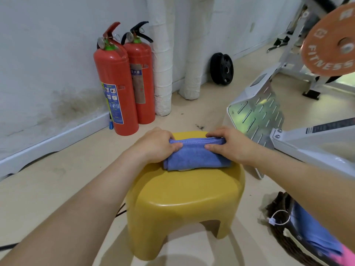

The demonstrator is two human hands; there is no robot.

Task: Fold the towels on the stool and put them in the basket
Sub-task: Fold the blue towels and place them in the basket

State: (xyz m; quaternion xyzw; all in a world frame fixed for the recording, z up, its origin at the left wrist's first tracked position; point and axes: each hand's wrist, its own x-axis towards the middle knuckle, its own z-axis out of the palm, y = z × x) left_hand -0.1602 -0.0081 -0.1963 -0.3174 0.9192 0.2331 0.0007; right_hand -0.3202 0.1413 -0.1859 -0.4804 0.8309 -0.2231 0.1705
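Head view: both hands are on a folded blue towel [194, 157] that lies across the far half of a yellow stool [184, 200]. The left hand [156, 145] grips the towel's left end, fingers curled over the far folded edge and thumb pressed on the top layer. The right hand [229, 145] pinches the right end the same way, thumb on the near side and fingers wrapped over the far edge. Between the hands the towel's far edge is bunched into a thick roll, and its near edge sits flat on the seat.

Near right of the stool, on the floor, a dark woven basket [282, 235] holds another blue cloth [312, 235], partly hidden behind the right forearm, with something pink at the frame's corner.

Far left, two red fire extinguishers [115, 87] stand against the wall, just beside white wrapped pipes [163, 70]. A black weight plate [221, 69] leans on the far wall. Far right, a white gym machine with a slotted metal footplate [255, 114] carries an orange weight plate [328, 41]
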